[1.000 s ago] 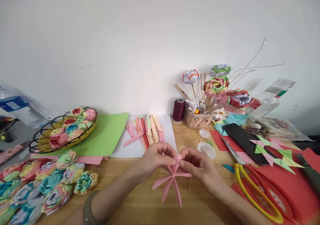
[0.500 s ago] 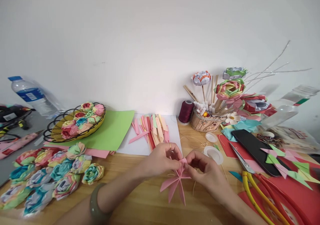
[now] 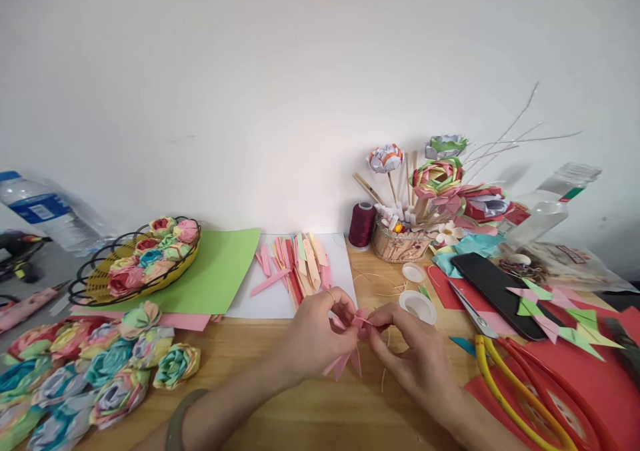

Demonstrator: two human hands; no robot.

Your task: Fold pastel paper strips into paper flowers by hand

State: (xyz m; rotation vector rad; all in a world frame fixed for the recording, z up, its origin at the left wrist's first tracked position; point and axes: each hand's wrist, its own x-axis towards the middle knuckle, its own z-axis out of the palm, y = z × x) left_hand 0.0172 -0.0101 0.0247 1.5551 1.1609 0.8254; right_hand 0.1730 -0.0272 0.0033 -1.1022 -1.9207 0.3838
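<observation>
A pink folded-paper flower (image 3: 342, 364) with pointed petals is held over the wooden table, partly covered by the fingers. My left hand (image 3: 320, 334), with a ring and a bangle on its wrist, is closed around the flower's centre. My right hand (image 3: 413, 344) pinches a thin pink strip or petal tip at the flower's right side; its exact shape is too small to tell. Behind the hands, folded pink, red, green and peach paper strips (image 3: 295, 267) lie on a white sheet (image 3: 245, 304).
Scissors (image 3: 500, 351) with yellow and red handles and a black phone (image 3: 493, 294) lie to the right. Behind are a thread spool (image 3: 362, 225) and a small basket (image 3: 401, 243) of paper flowers. At left are a yellow basket (image 3: 95, 284) and several paper flowers (image 3: 107, 361).
My left hand has turned the pink flower, so its petals show less below the fingers. My right hand has shifted slightly right and now pinches a thin part. The view has turned a little right.
</observation>
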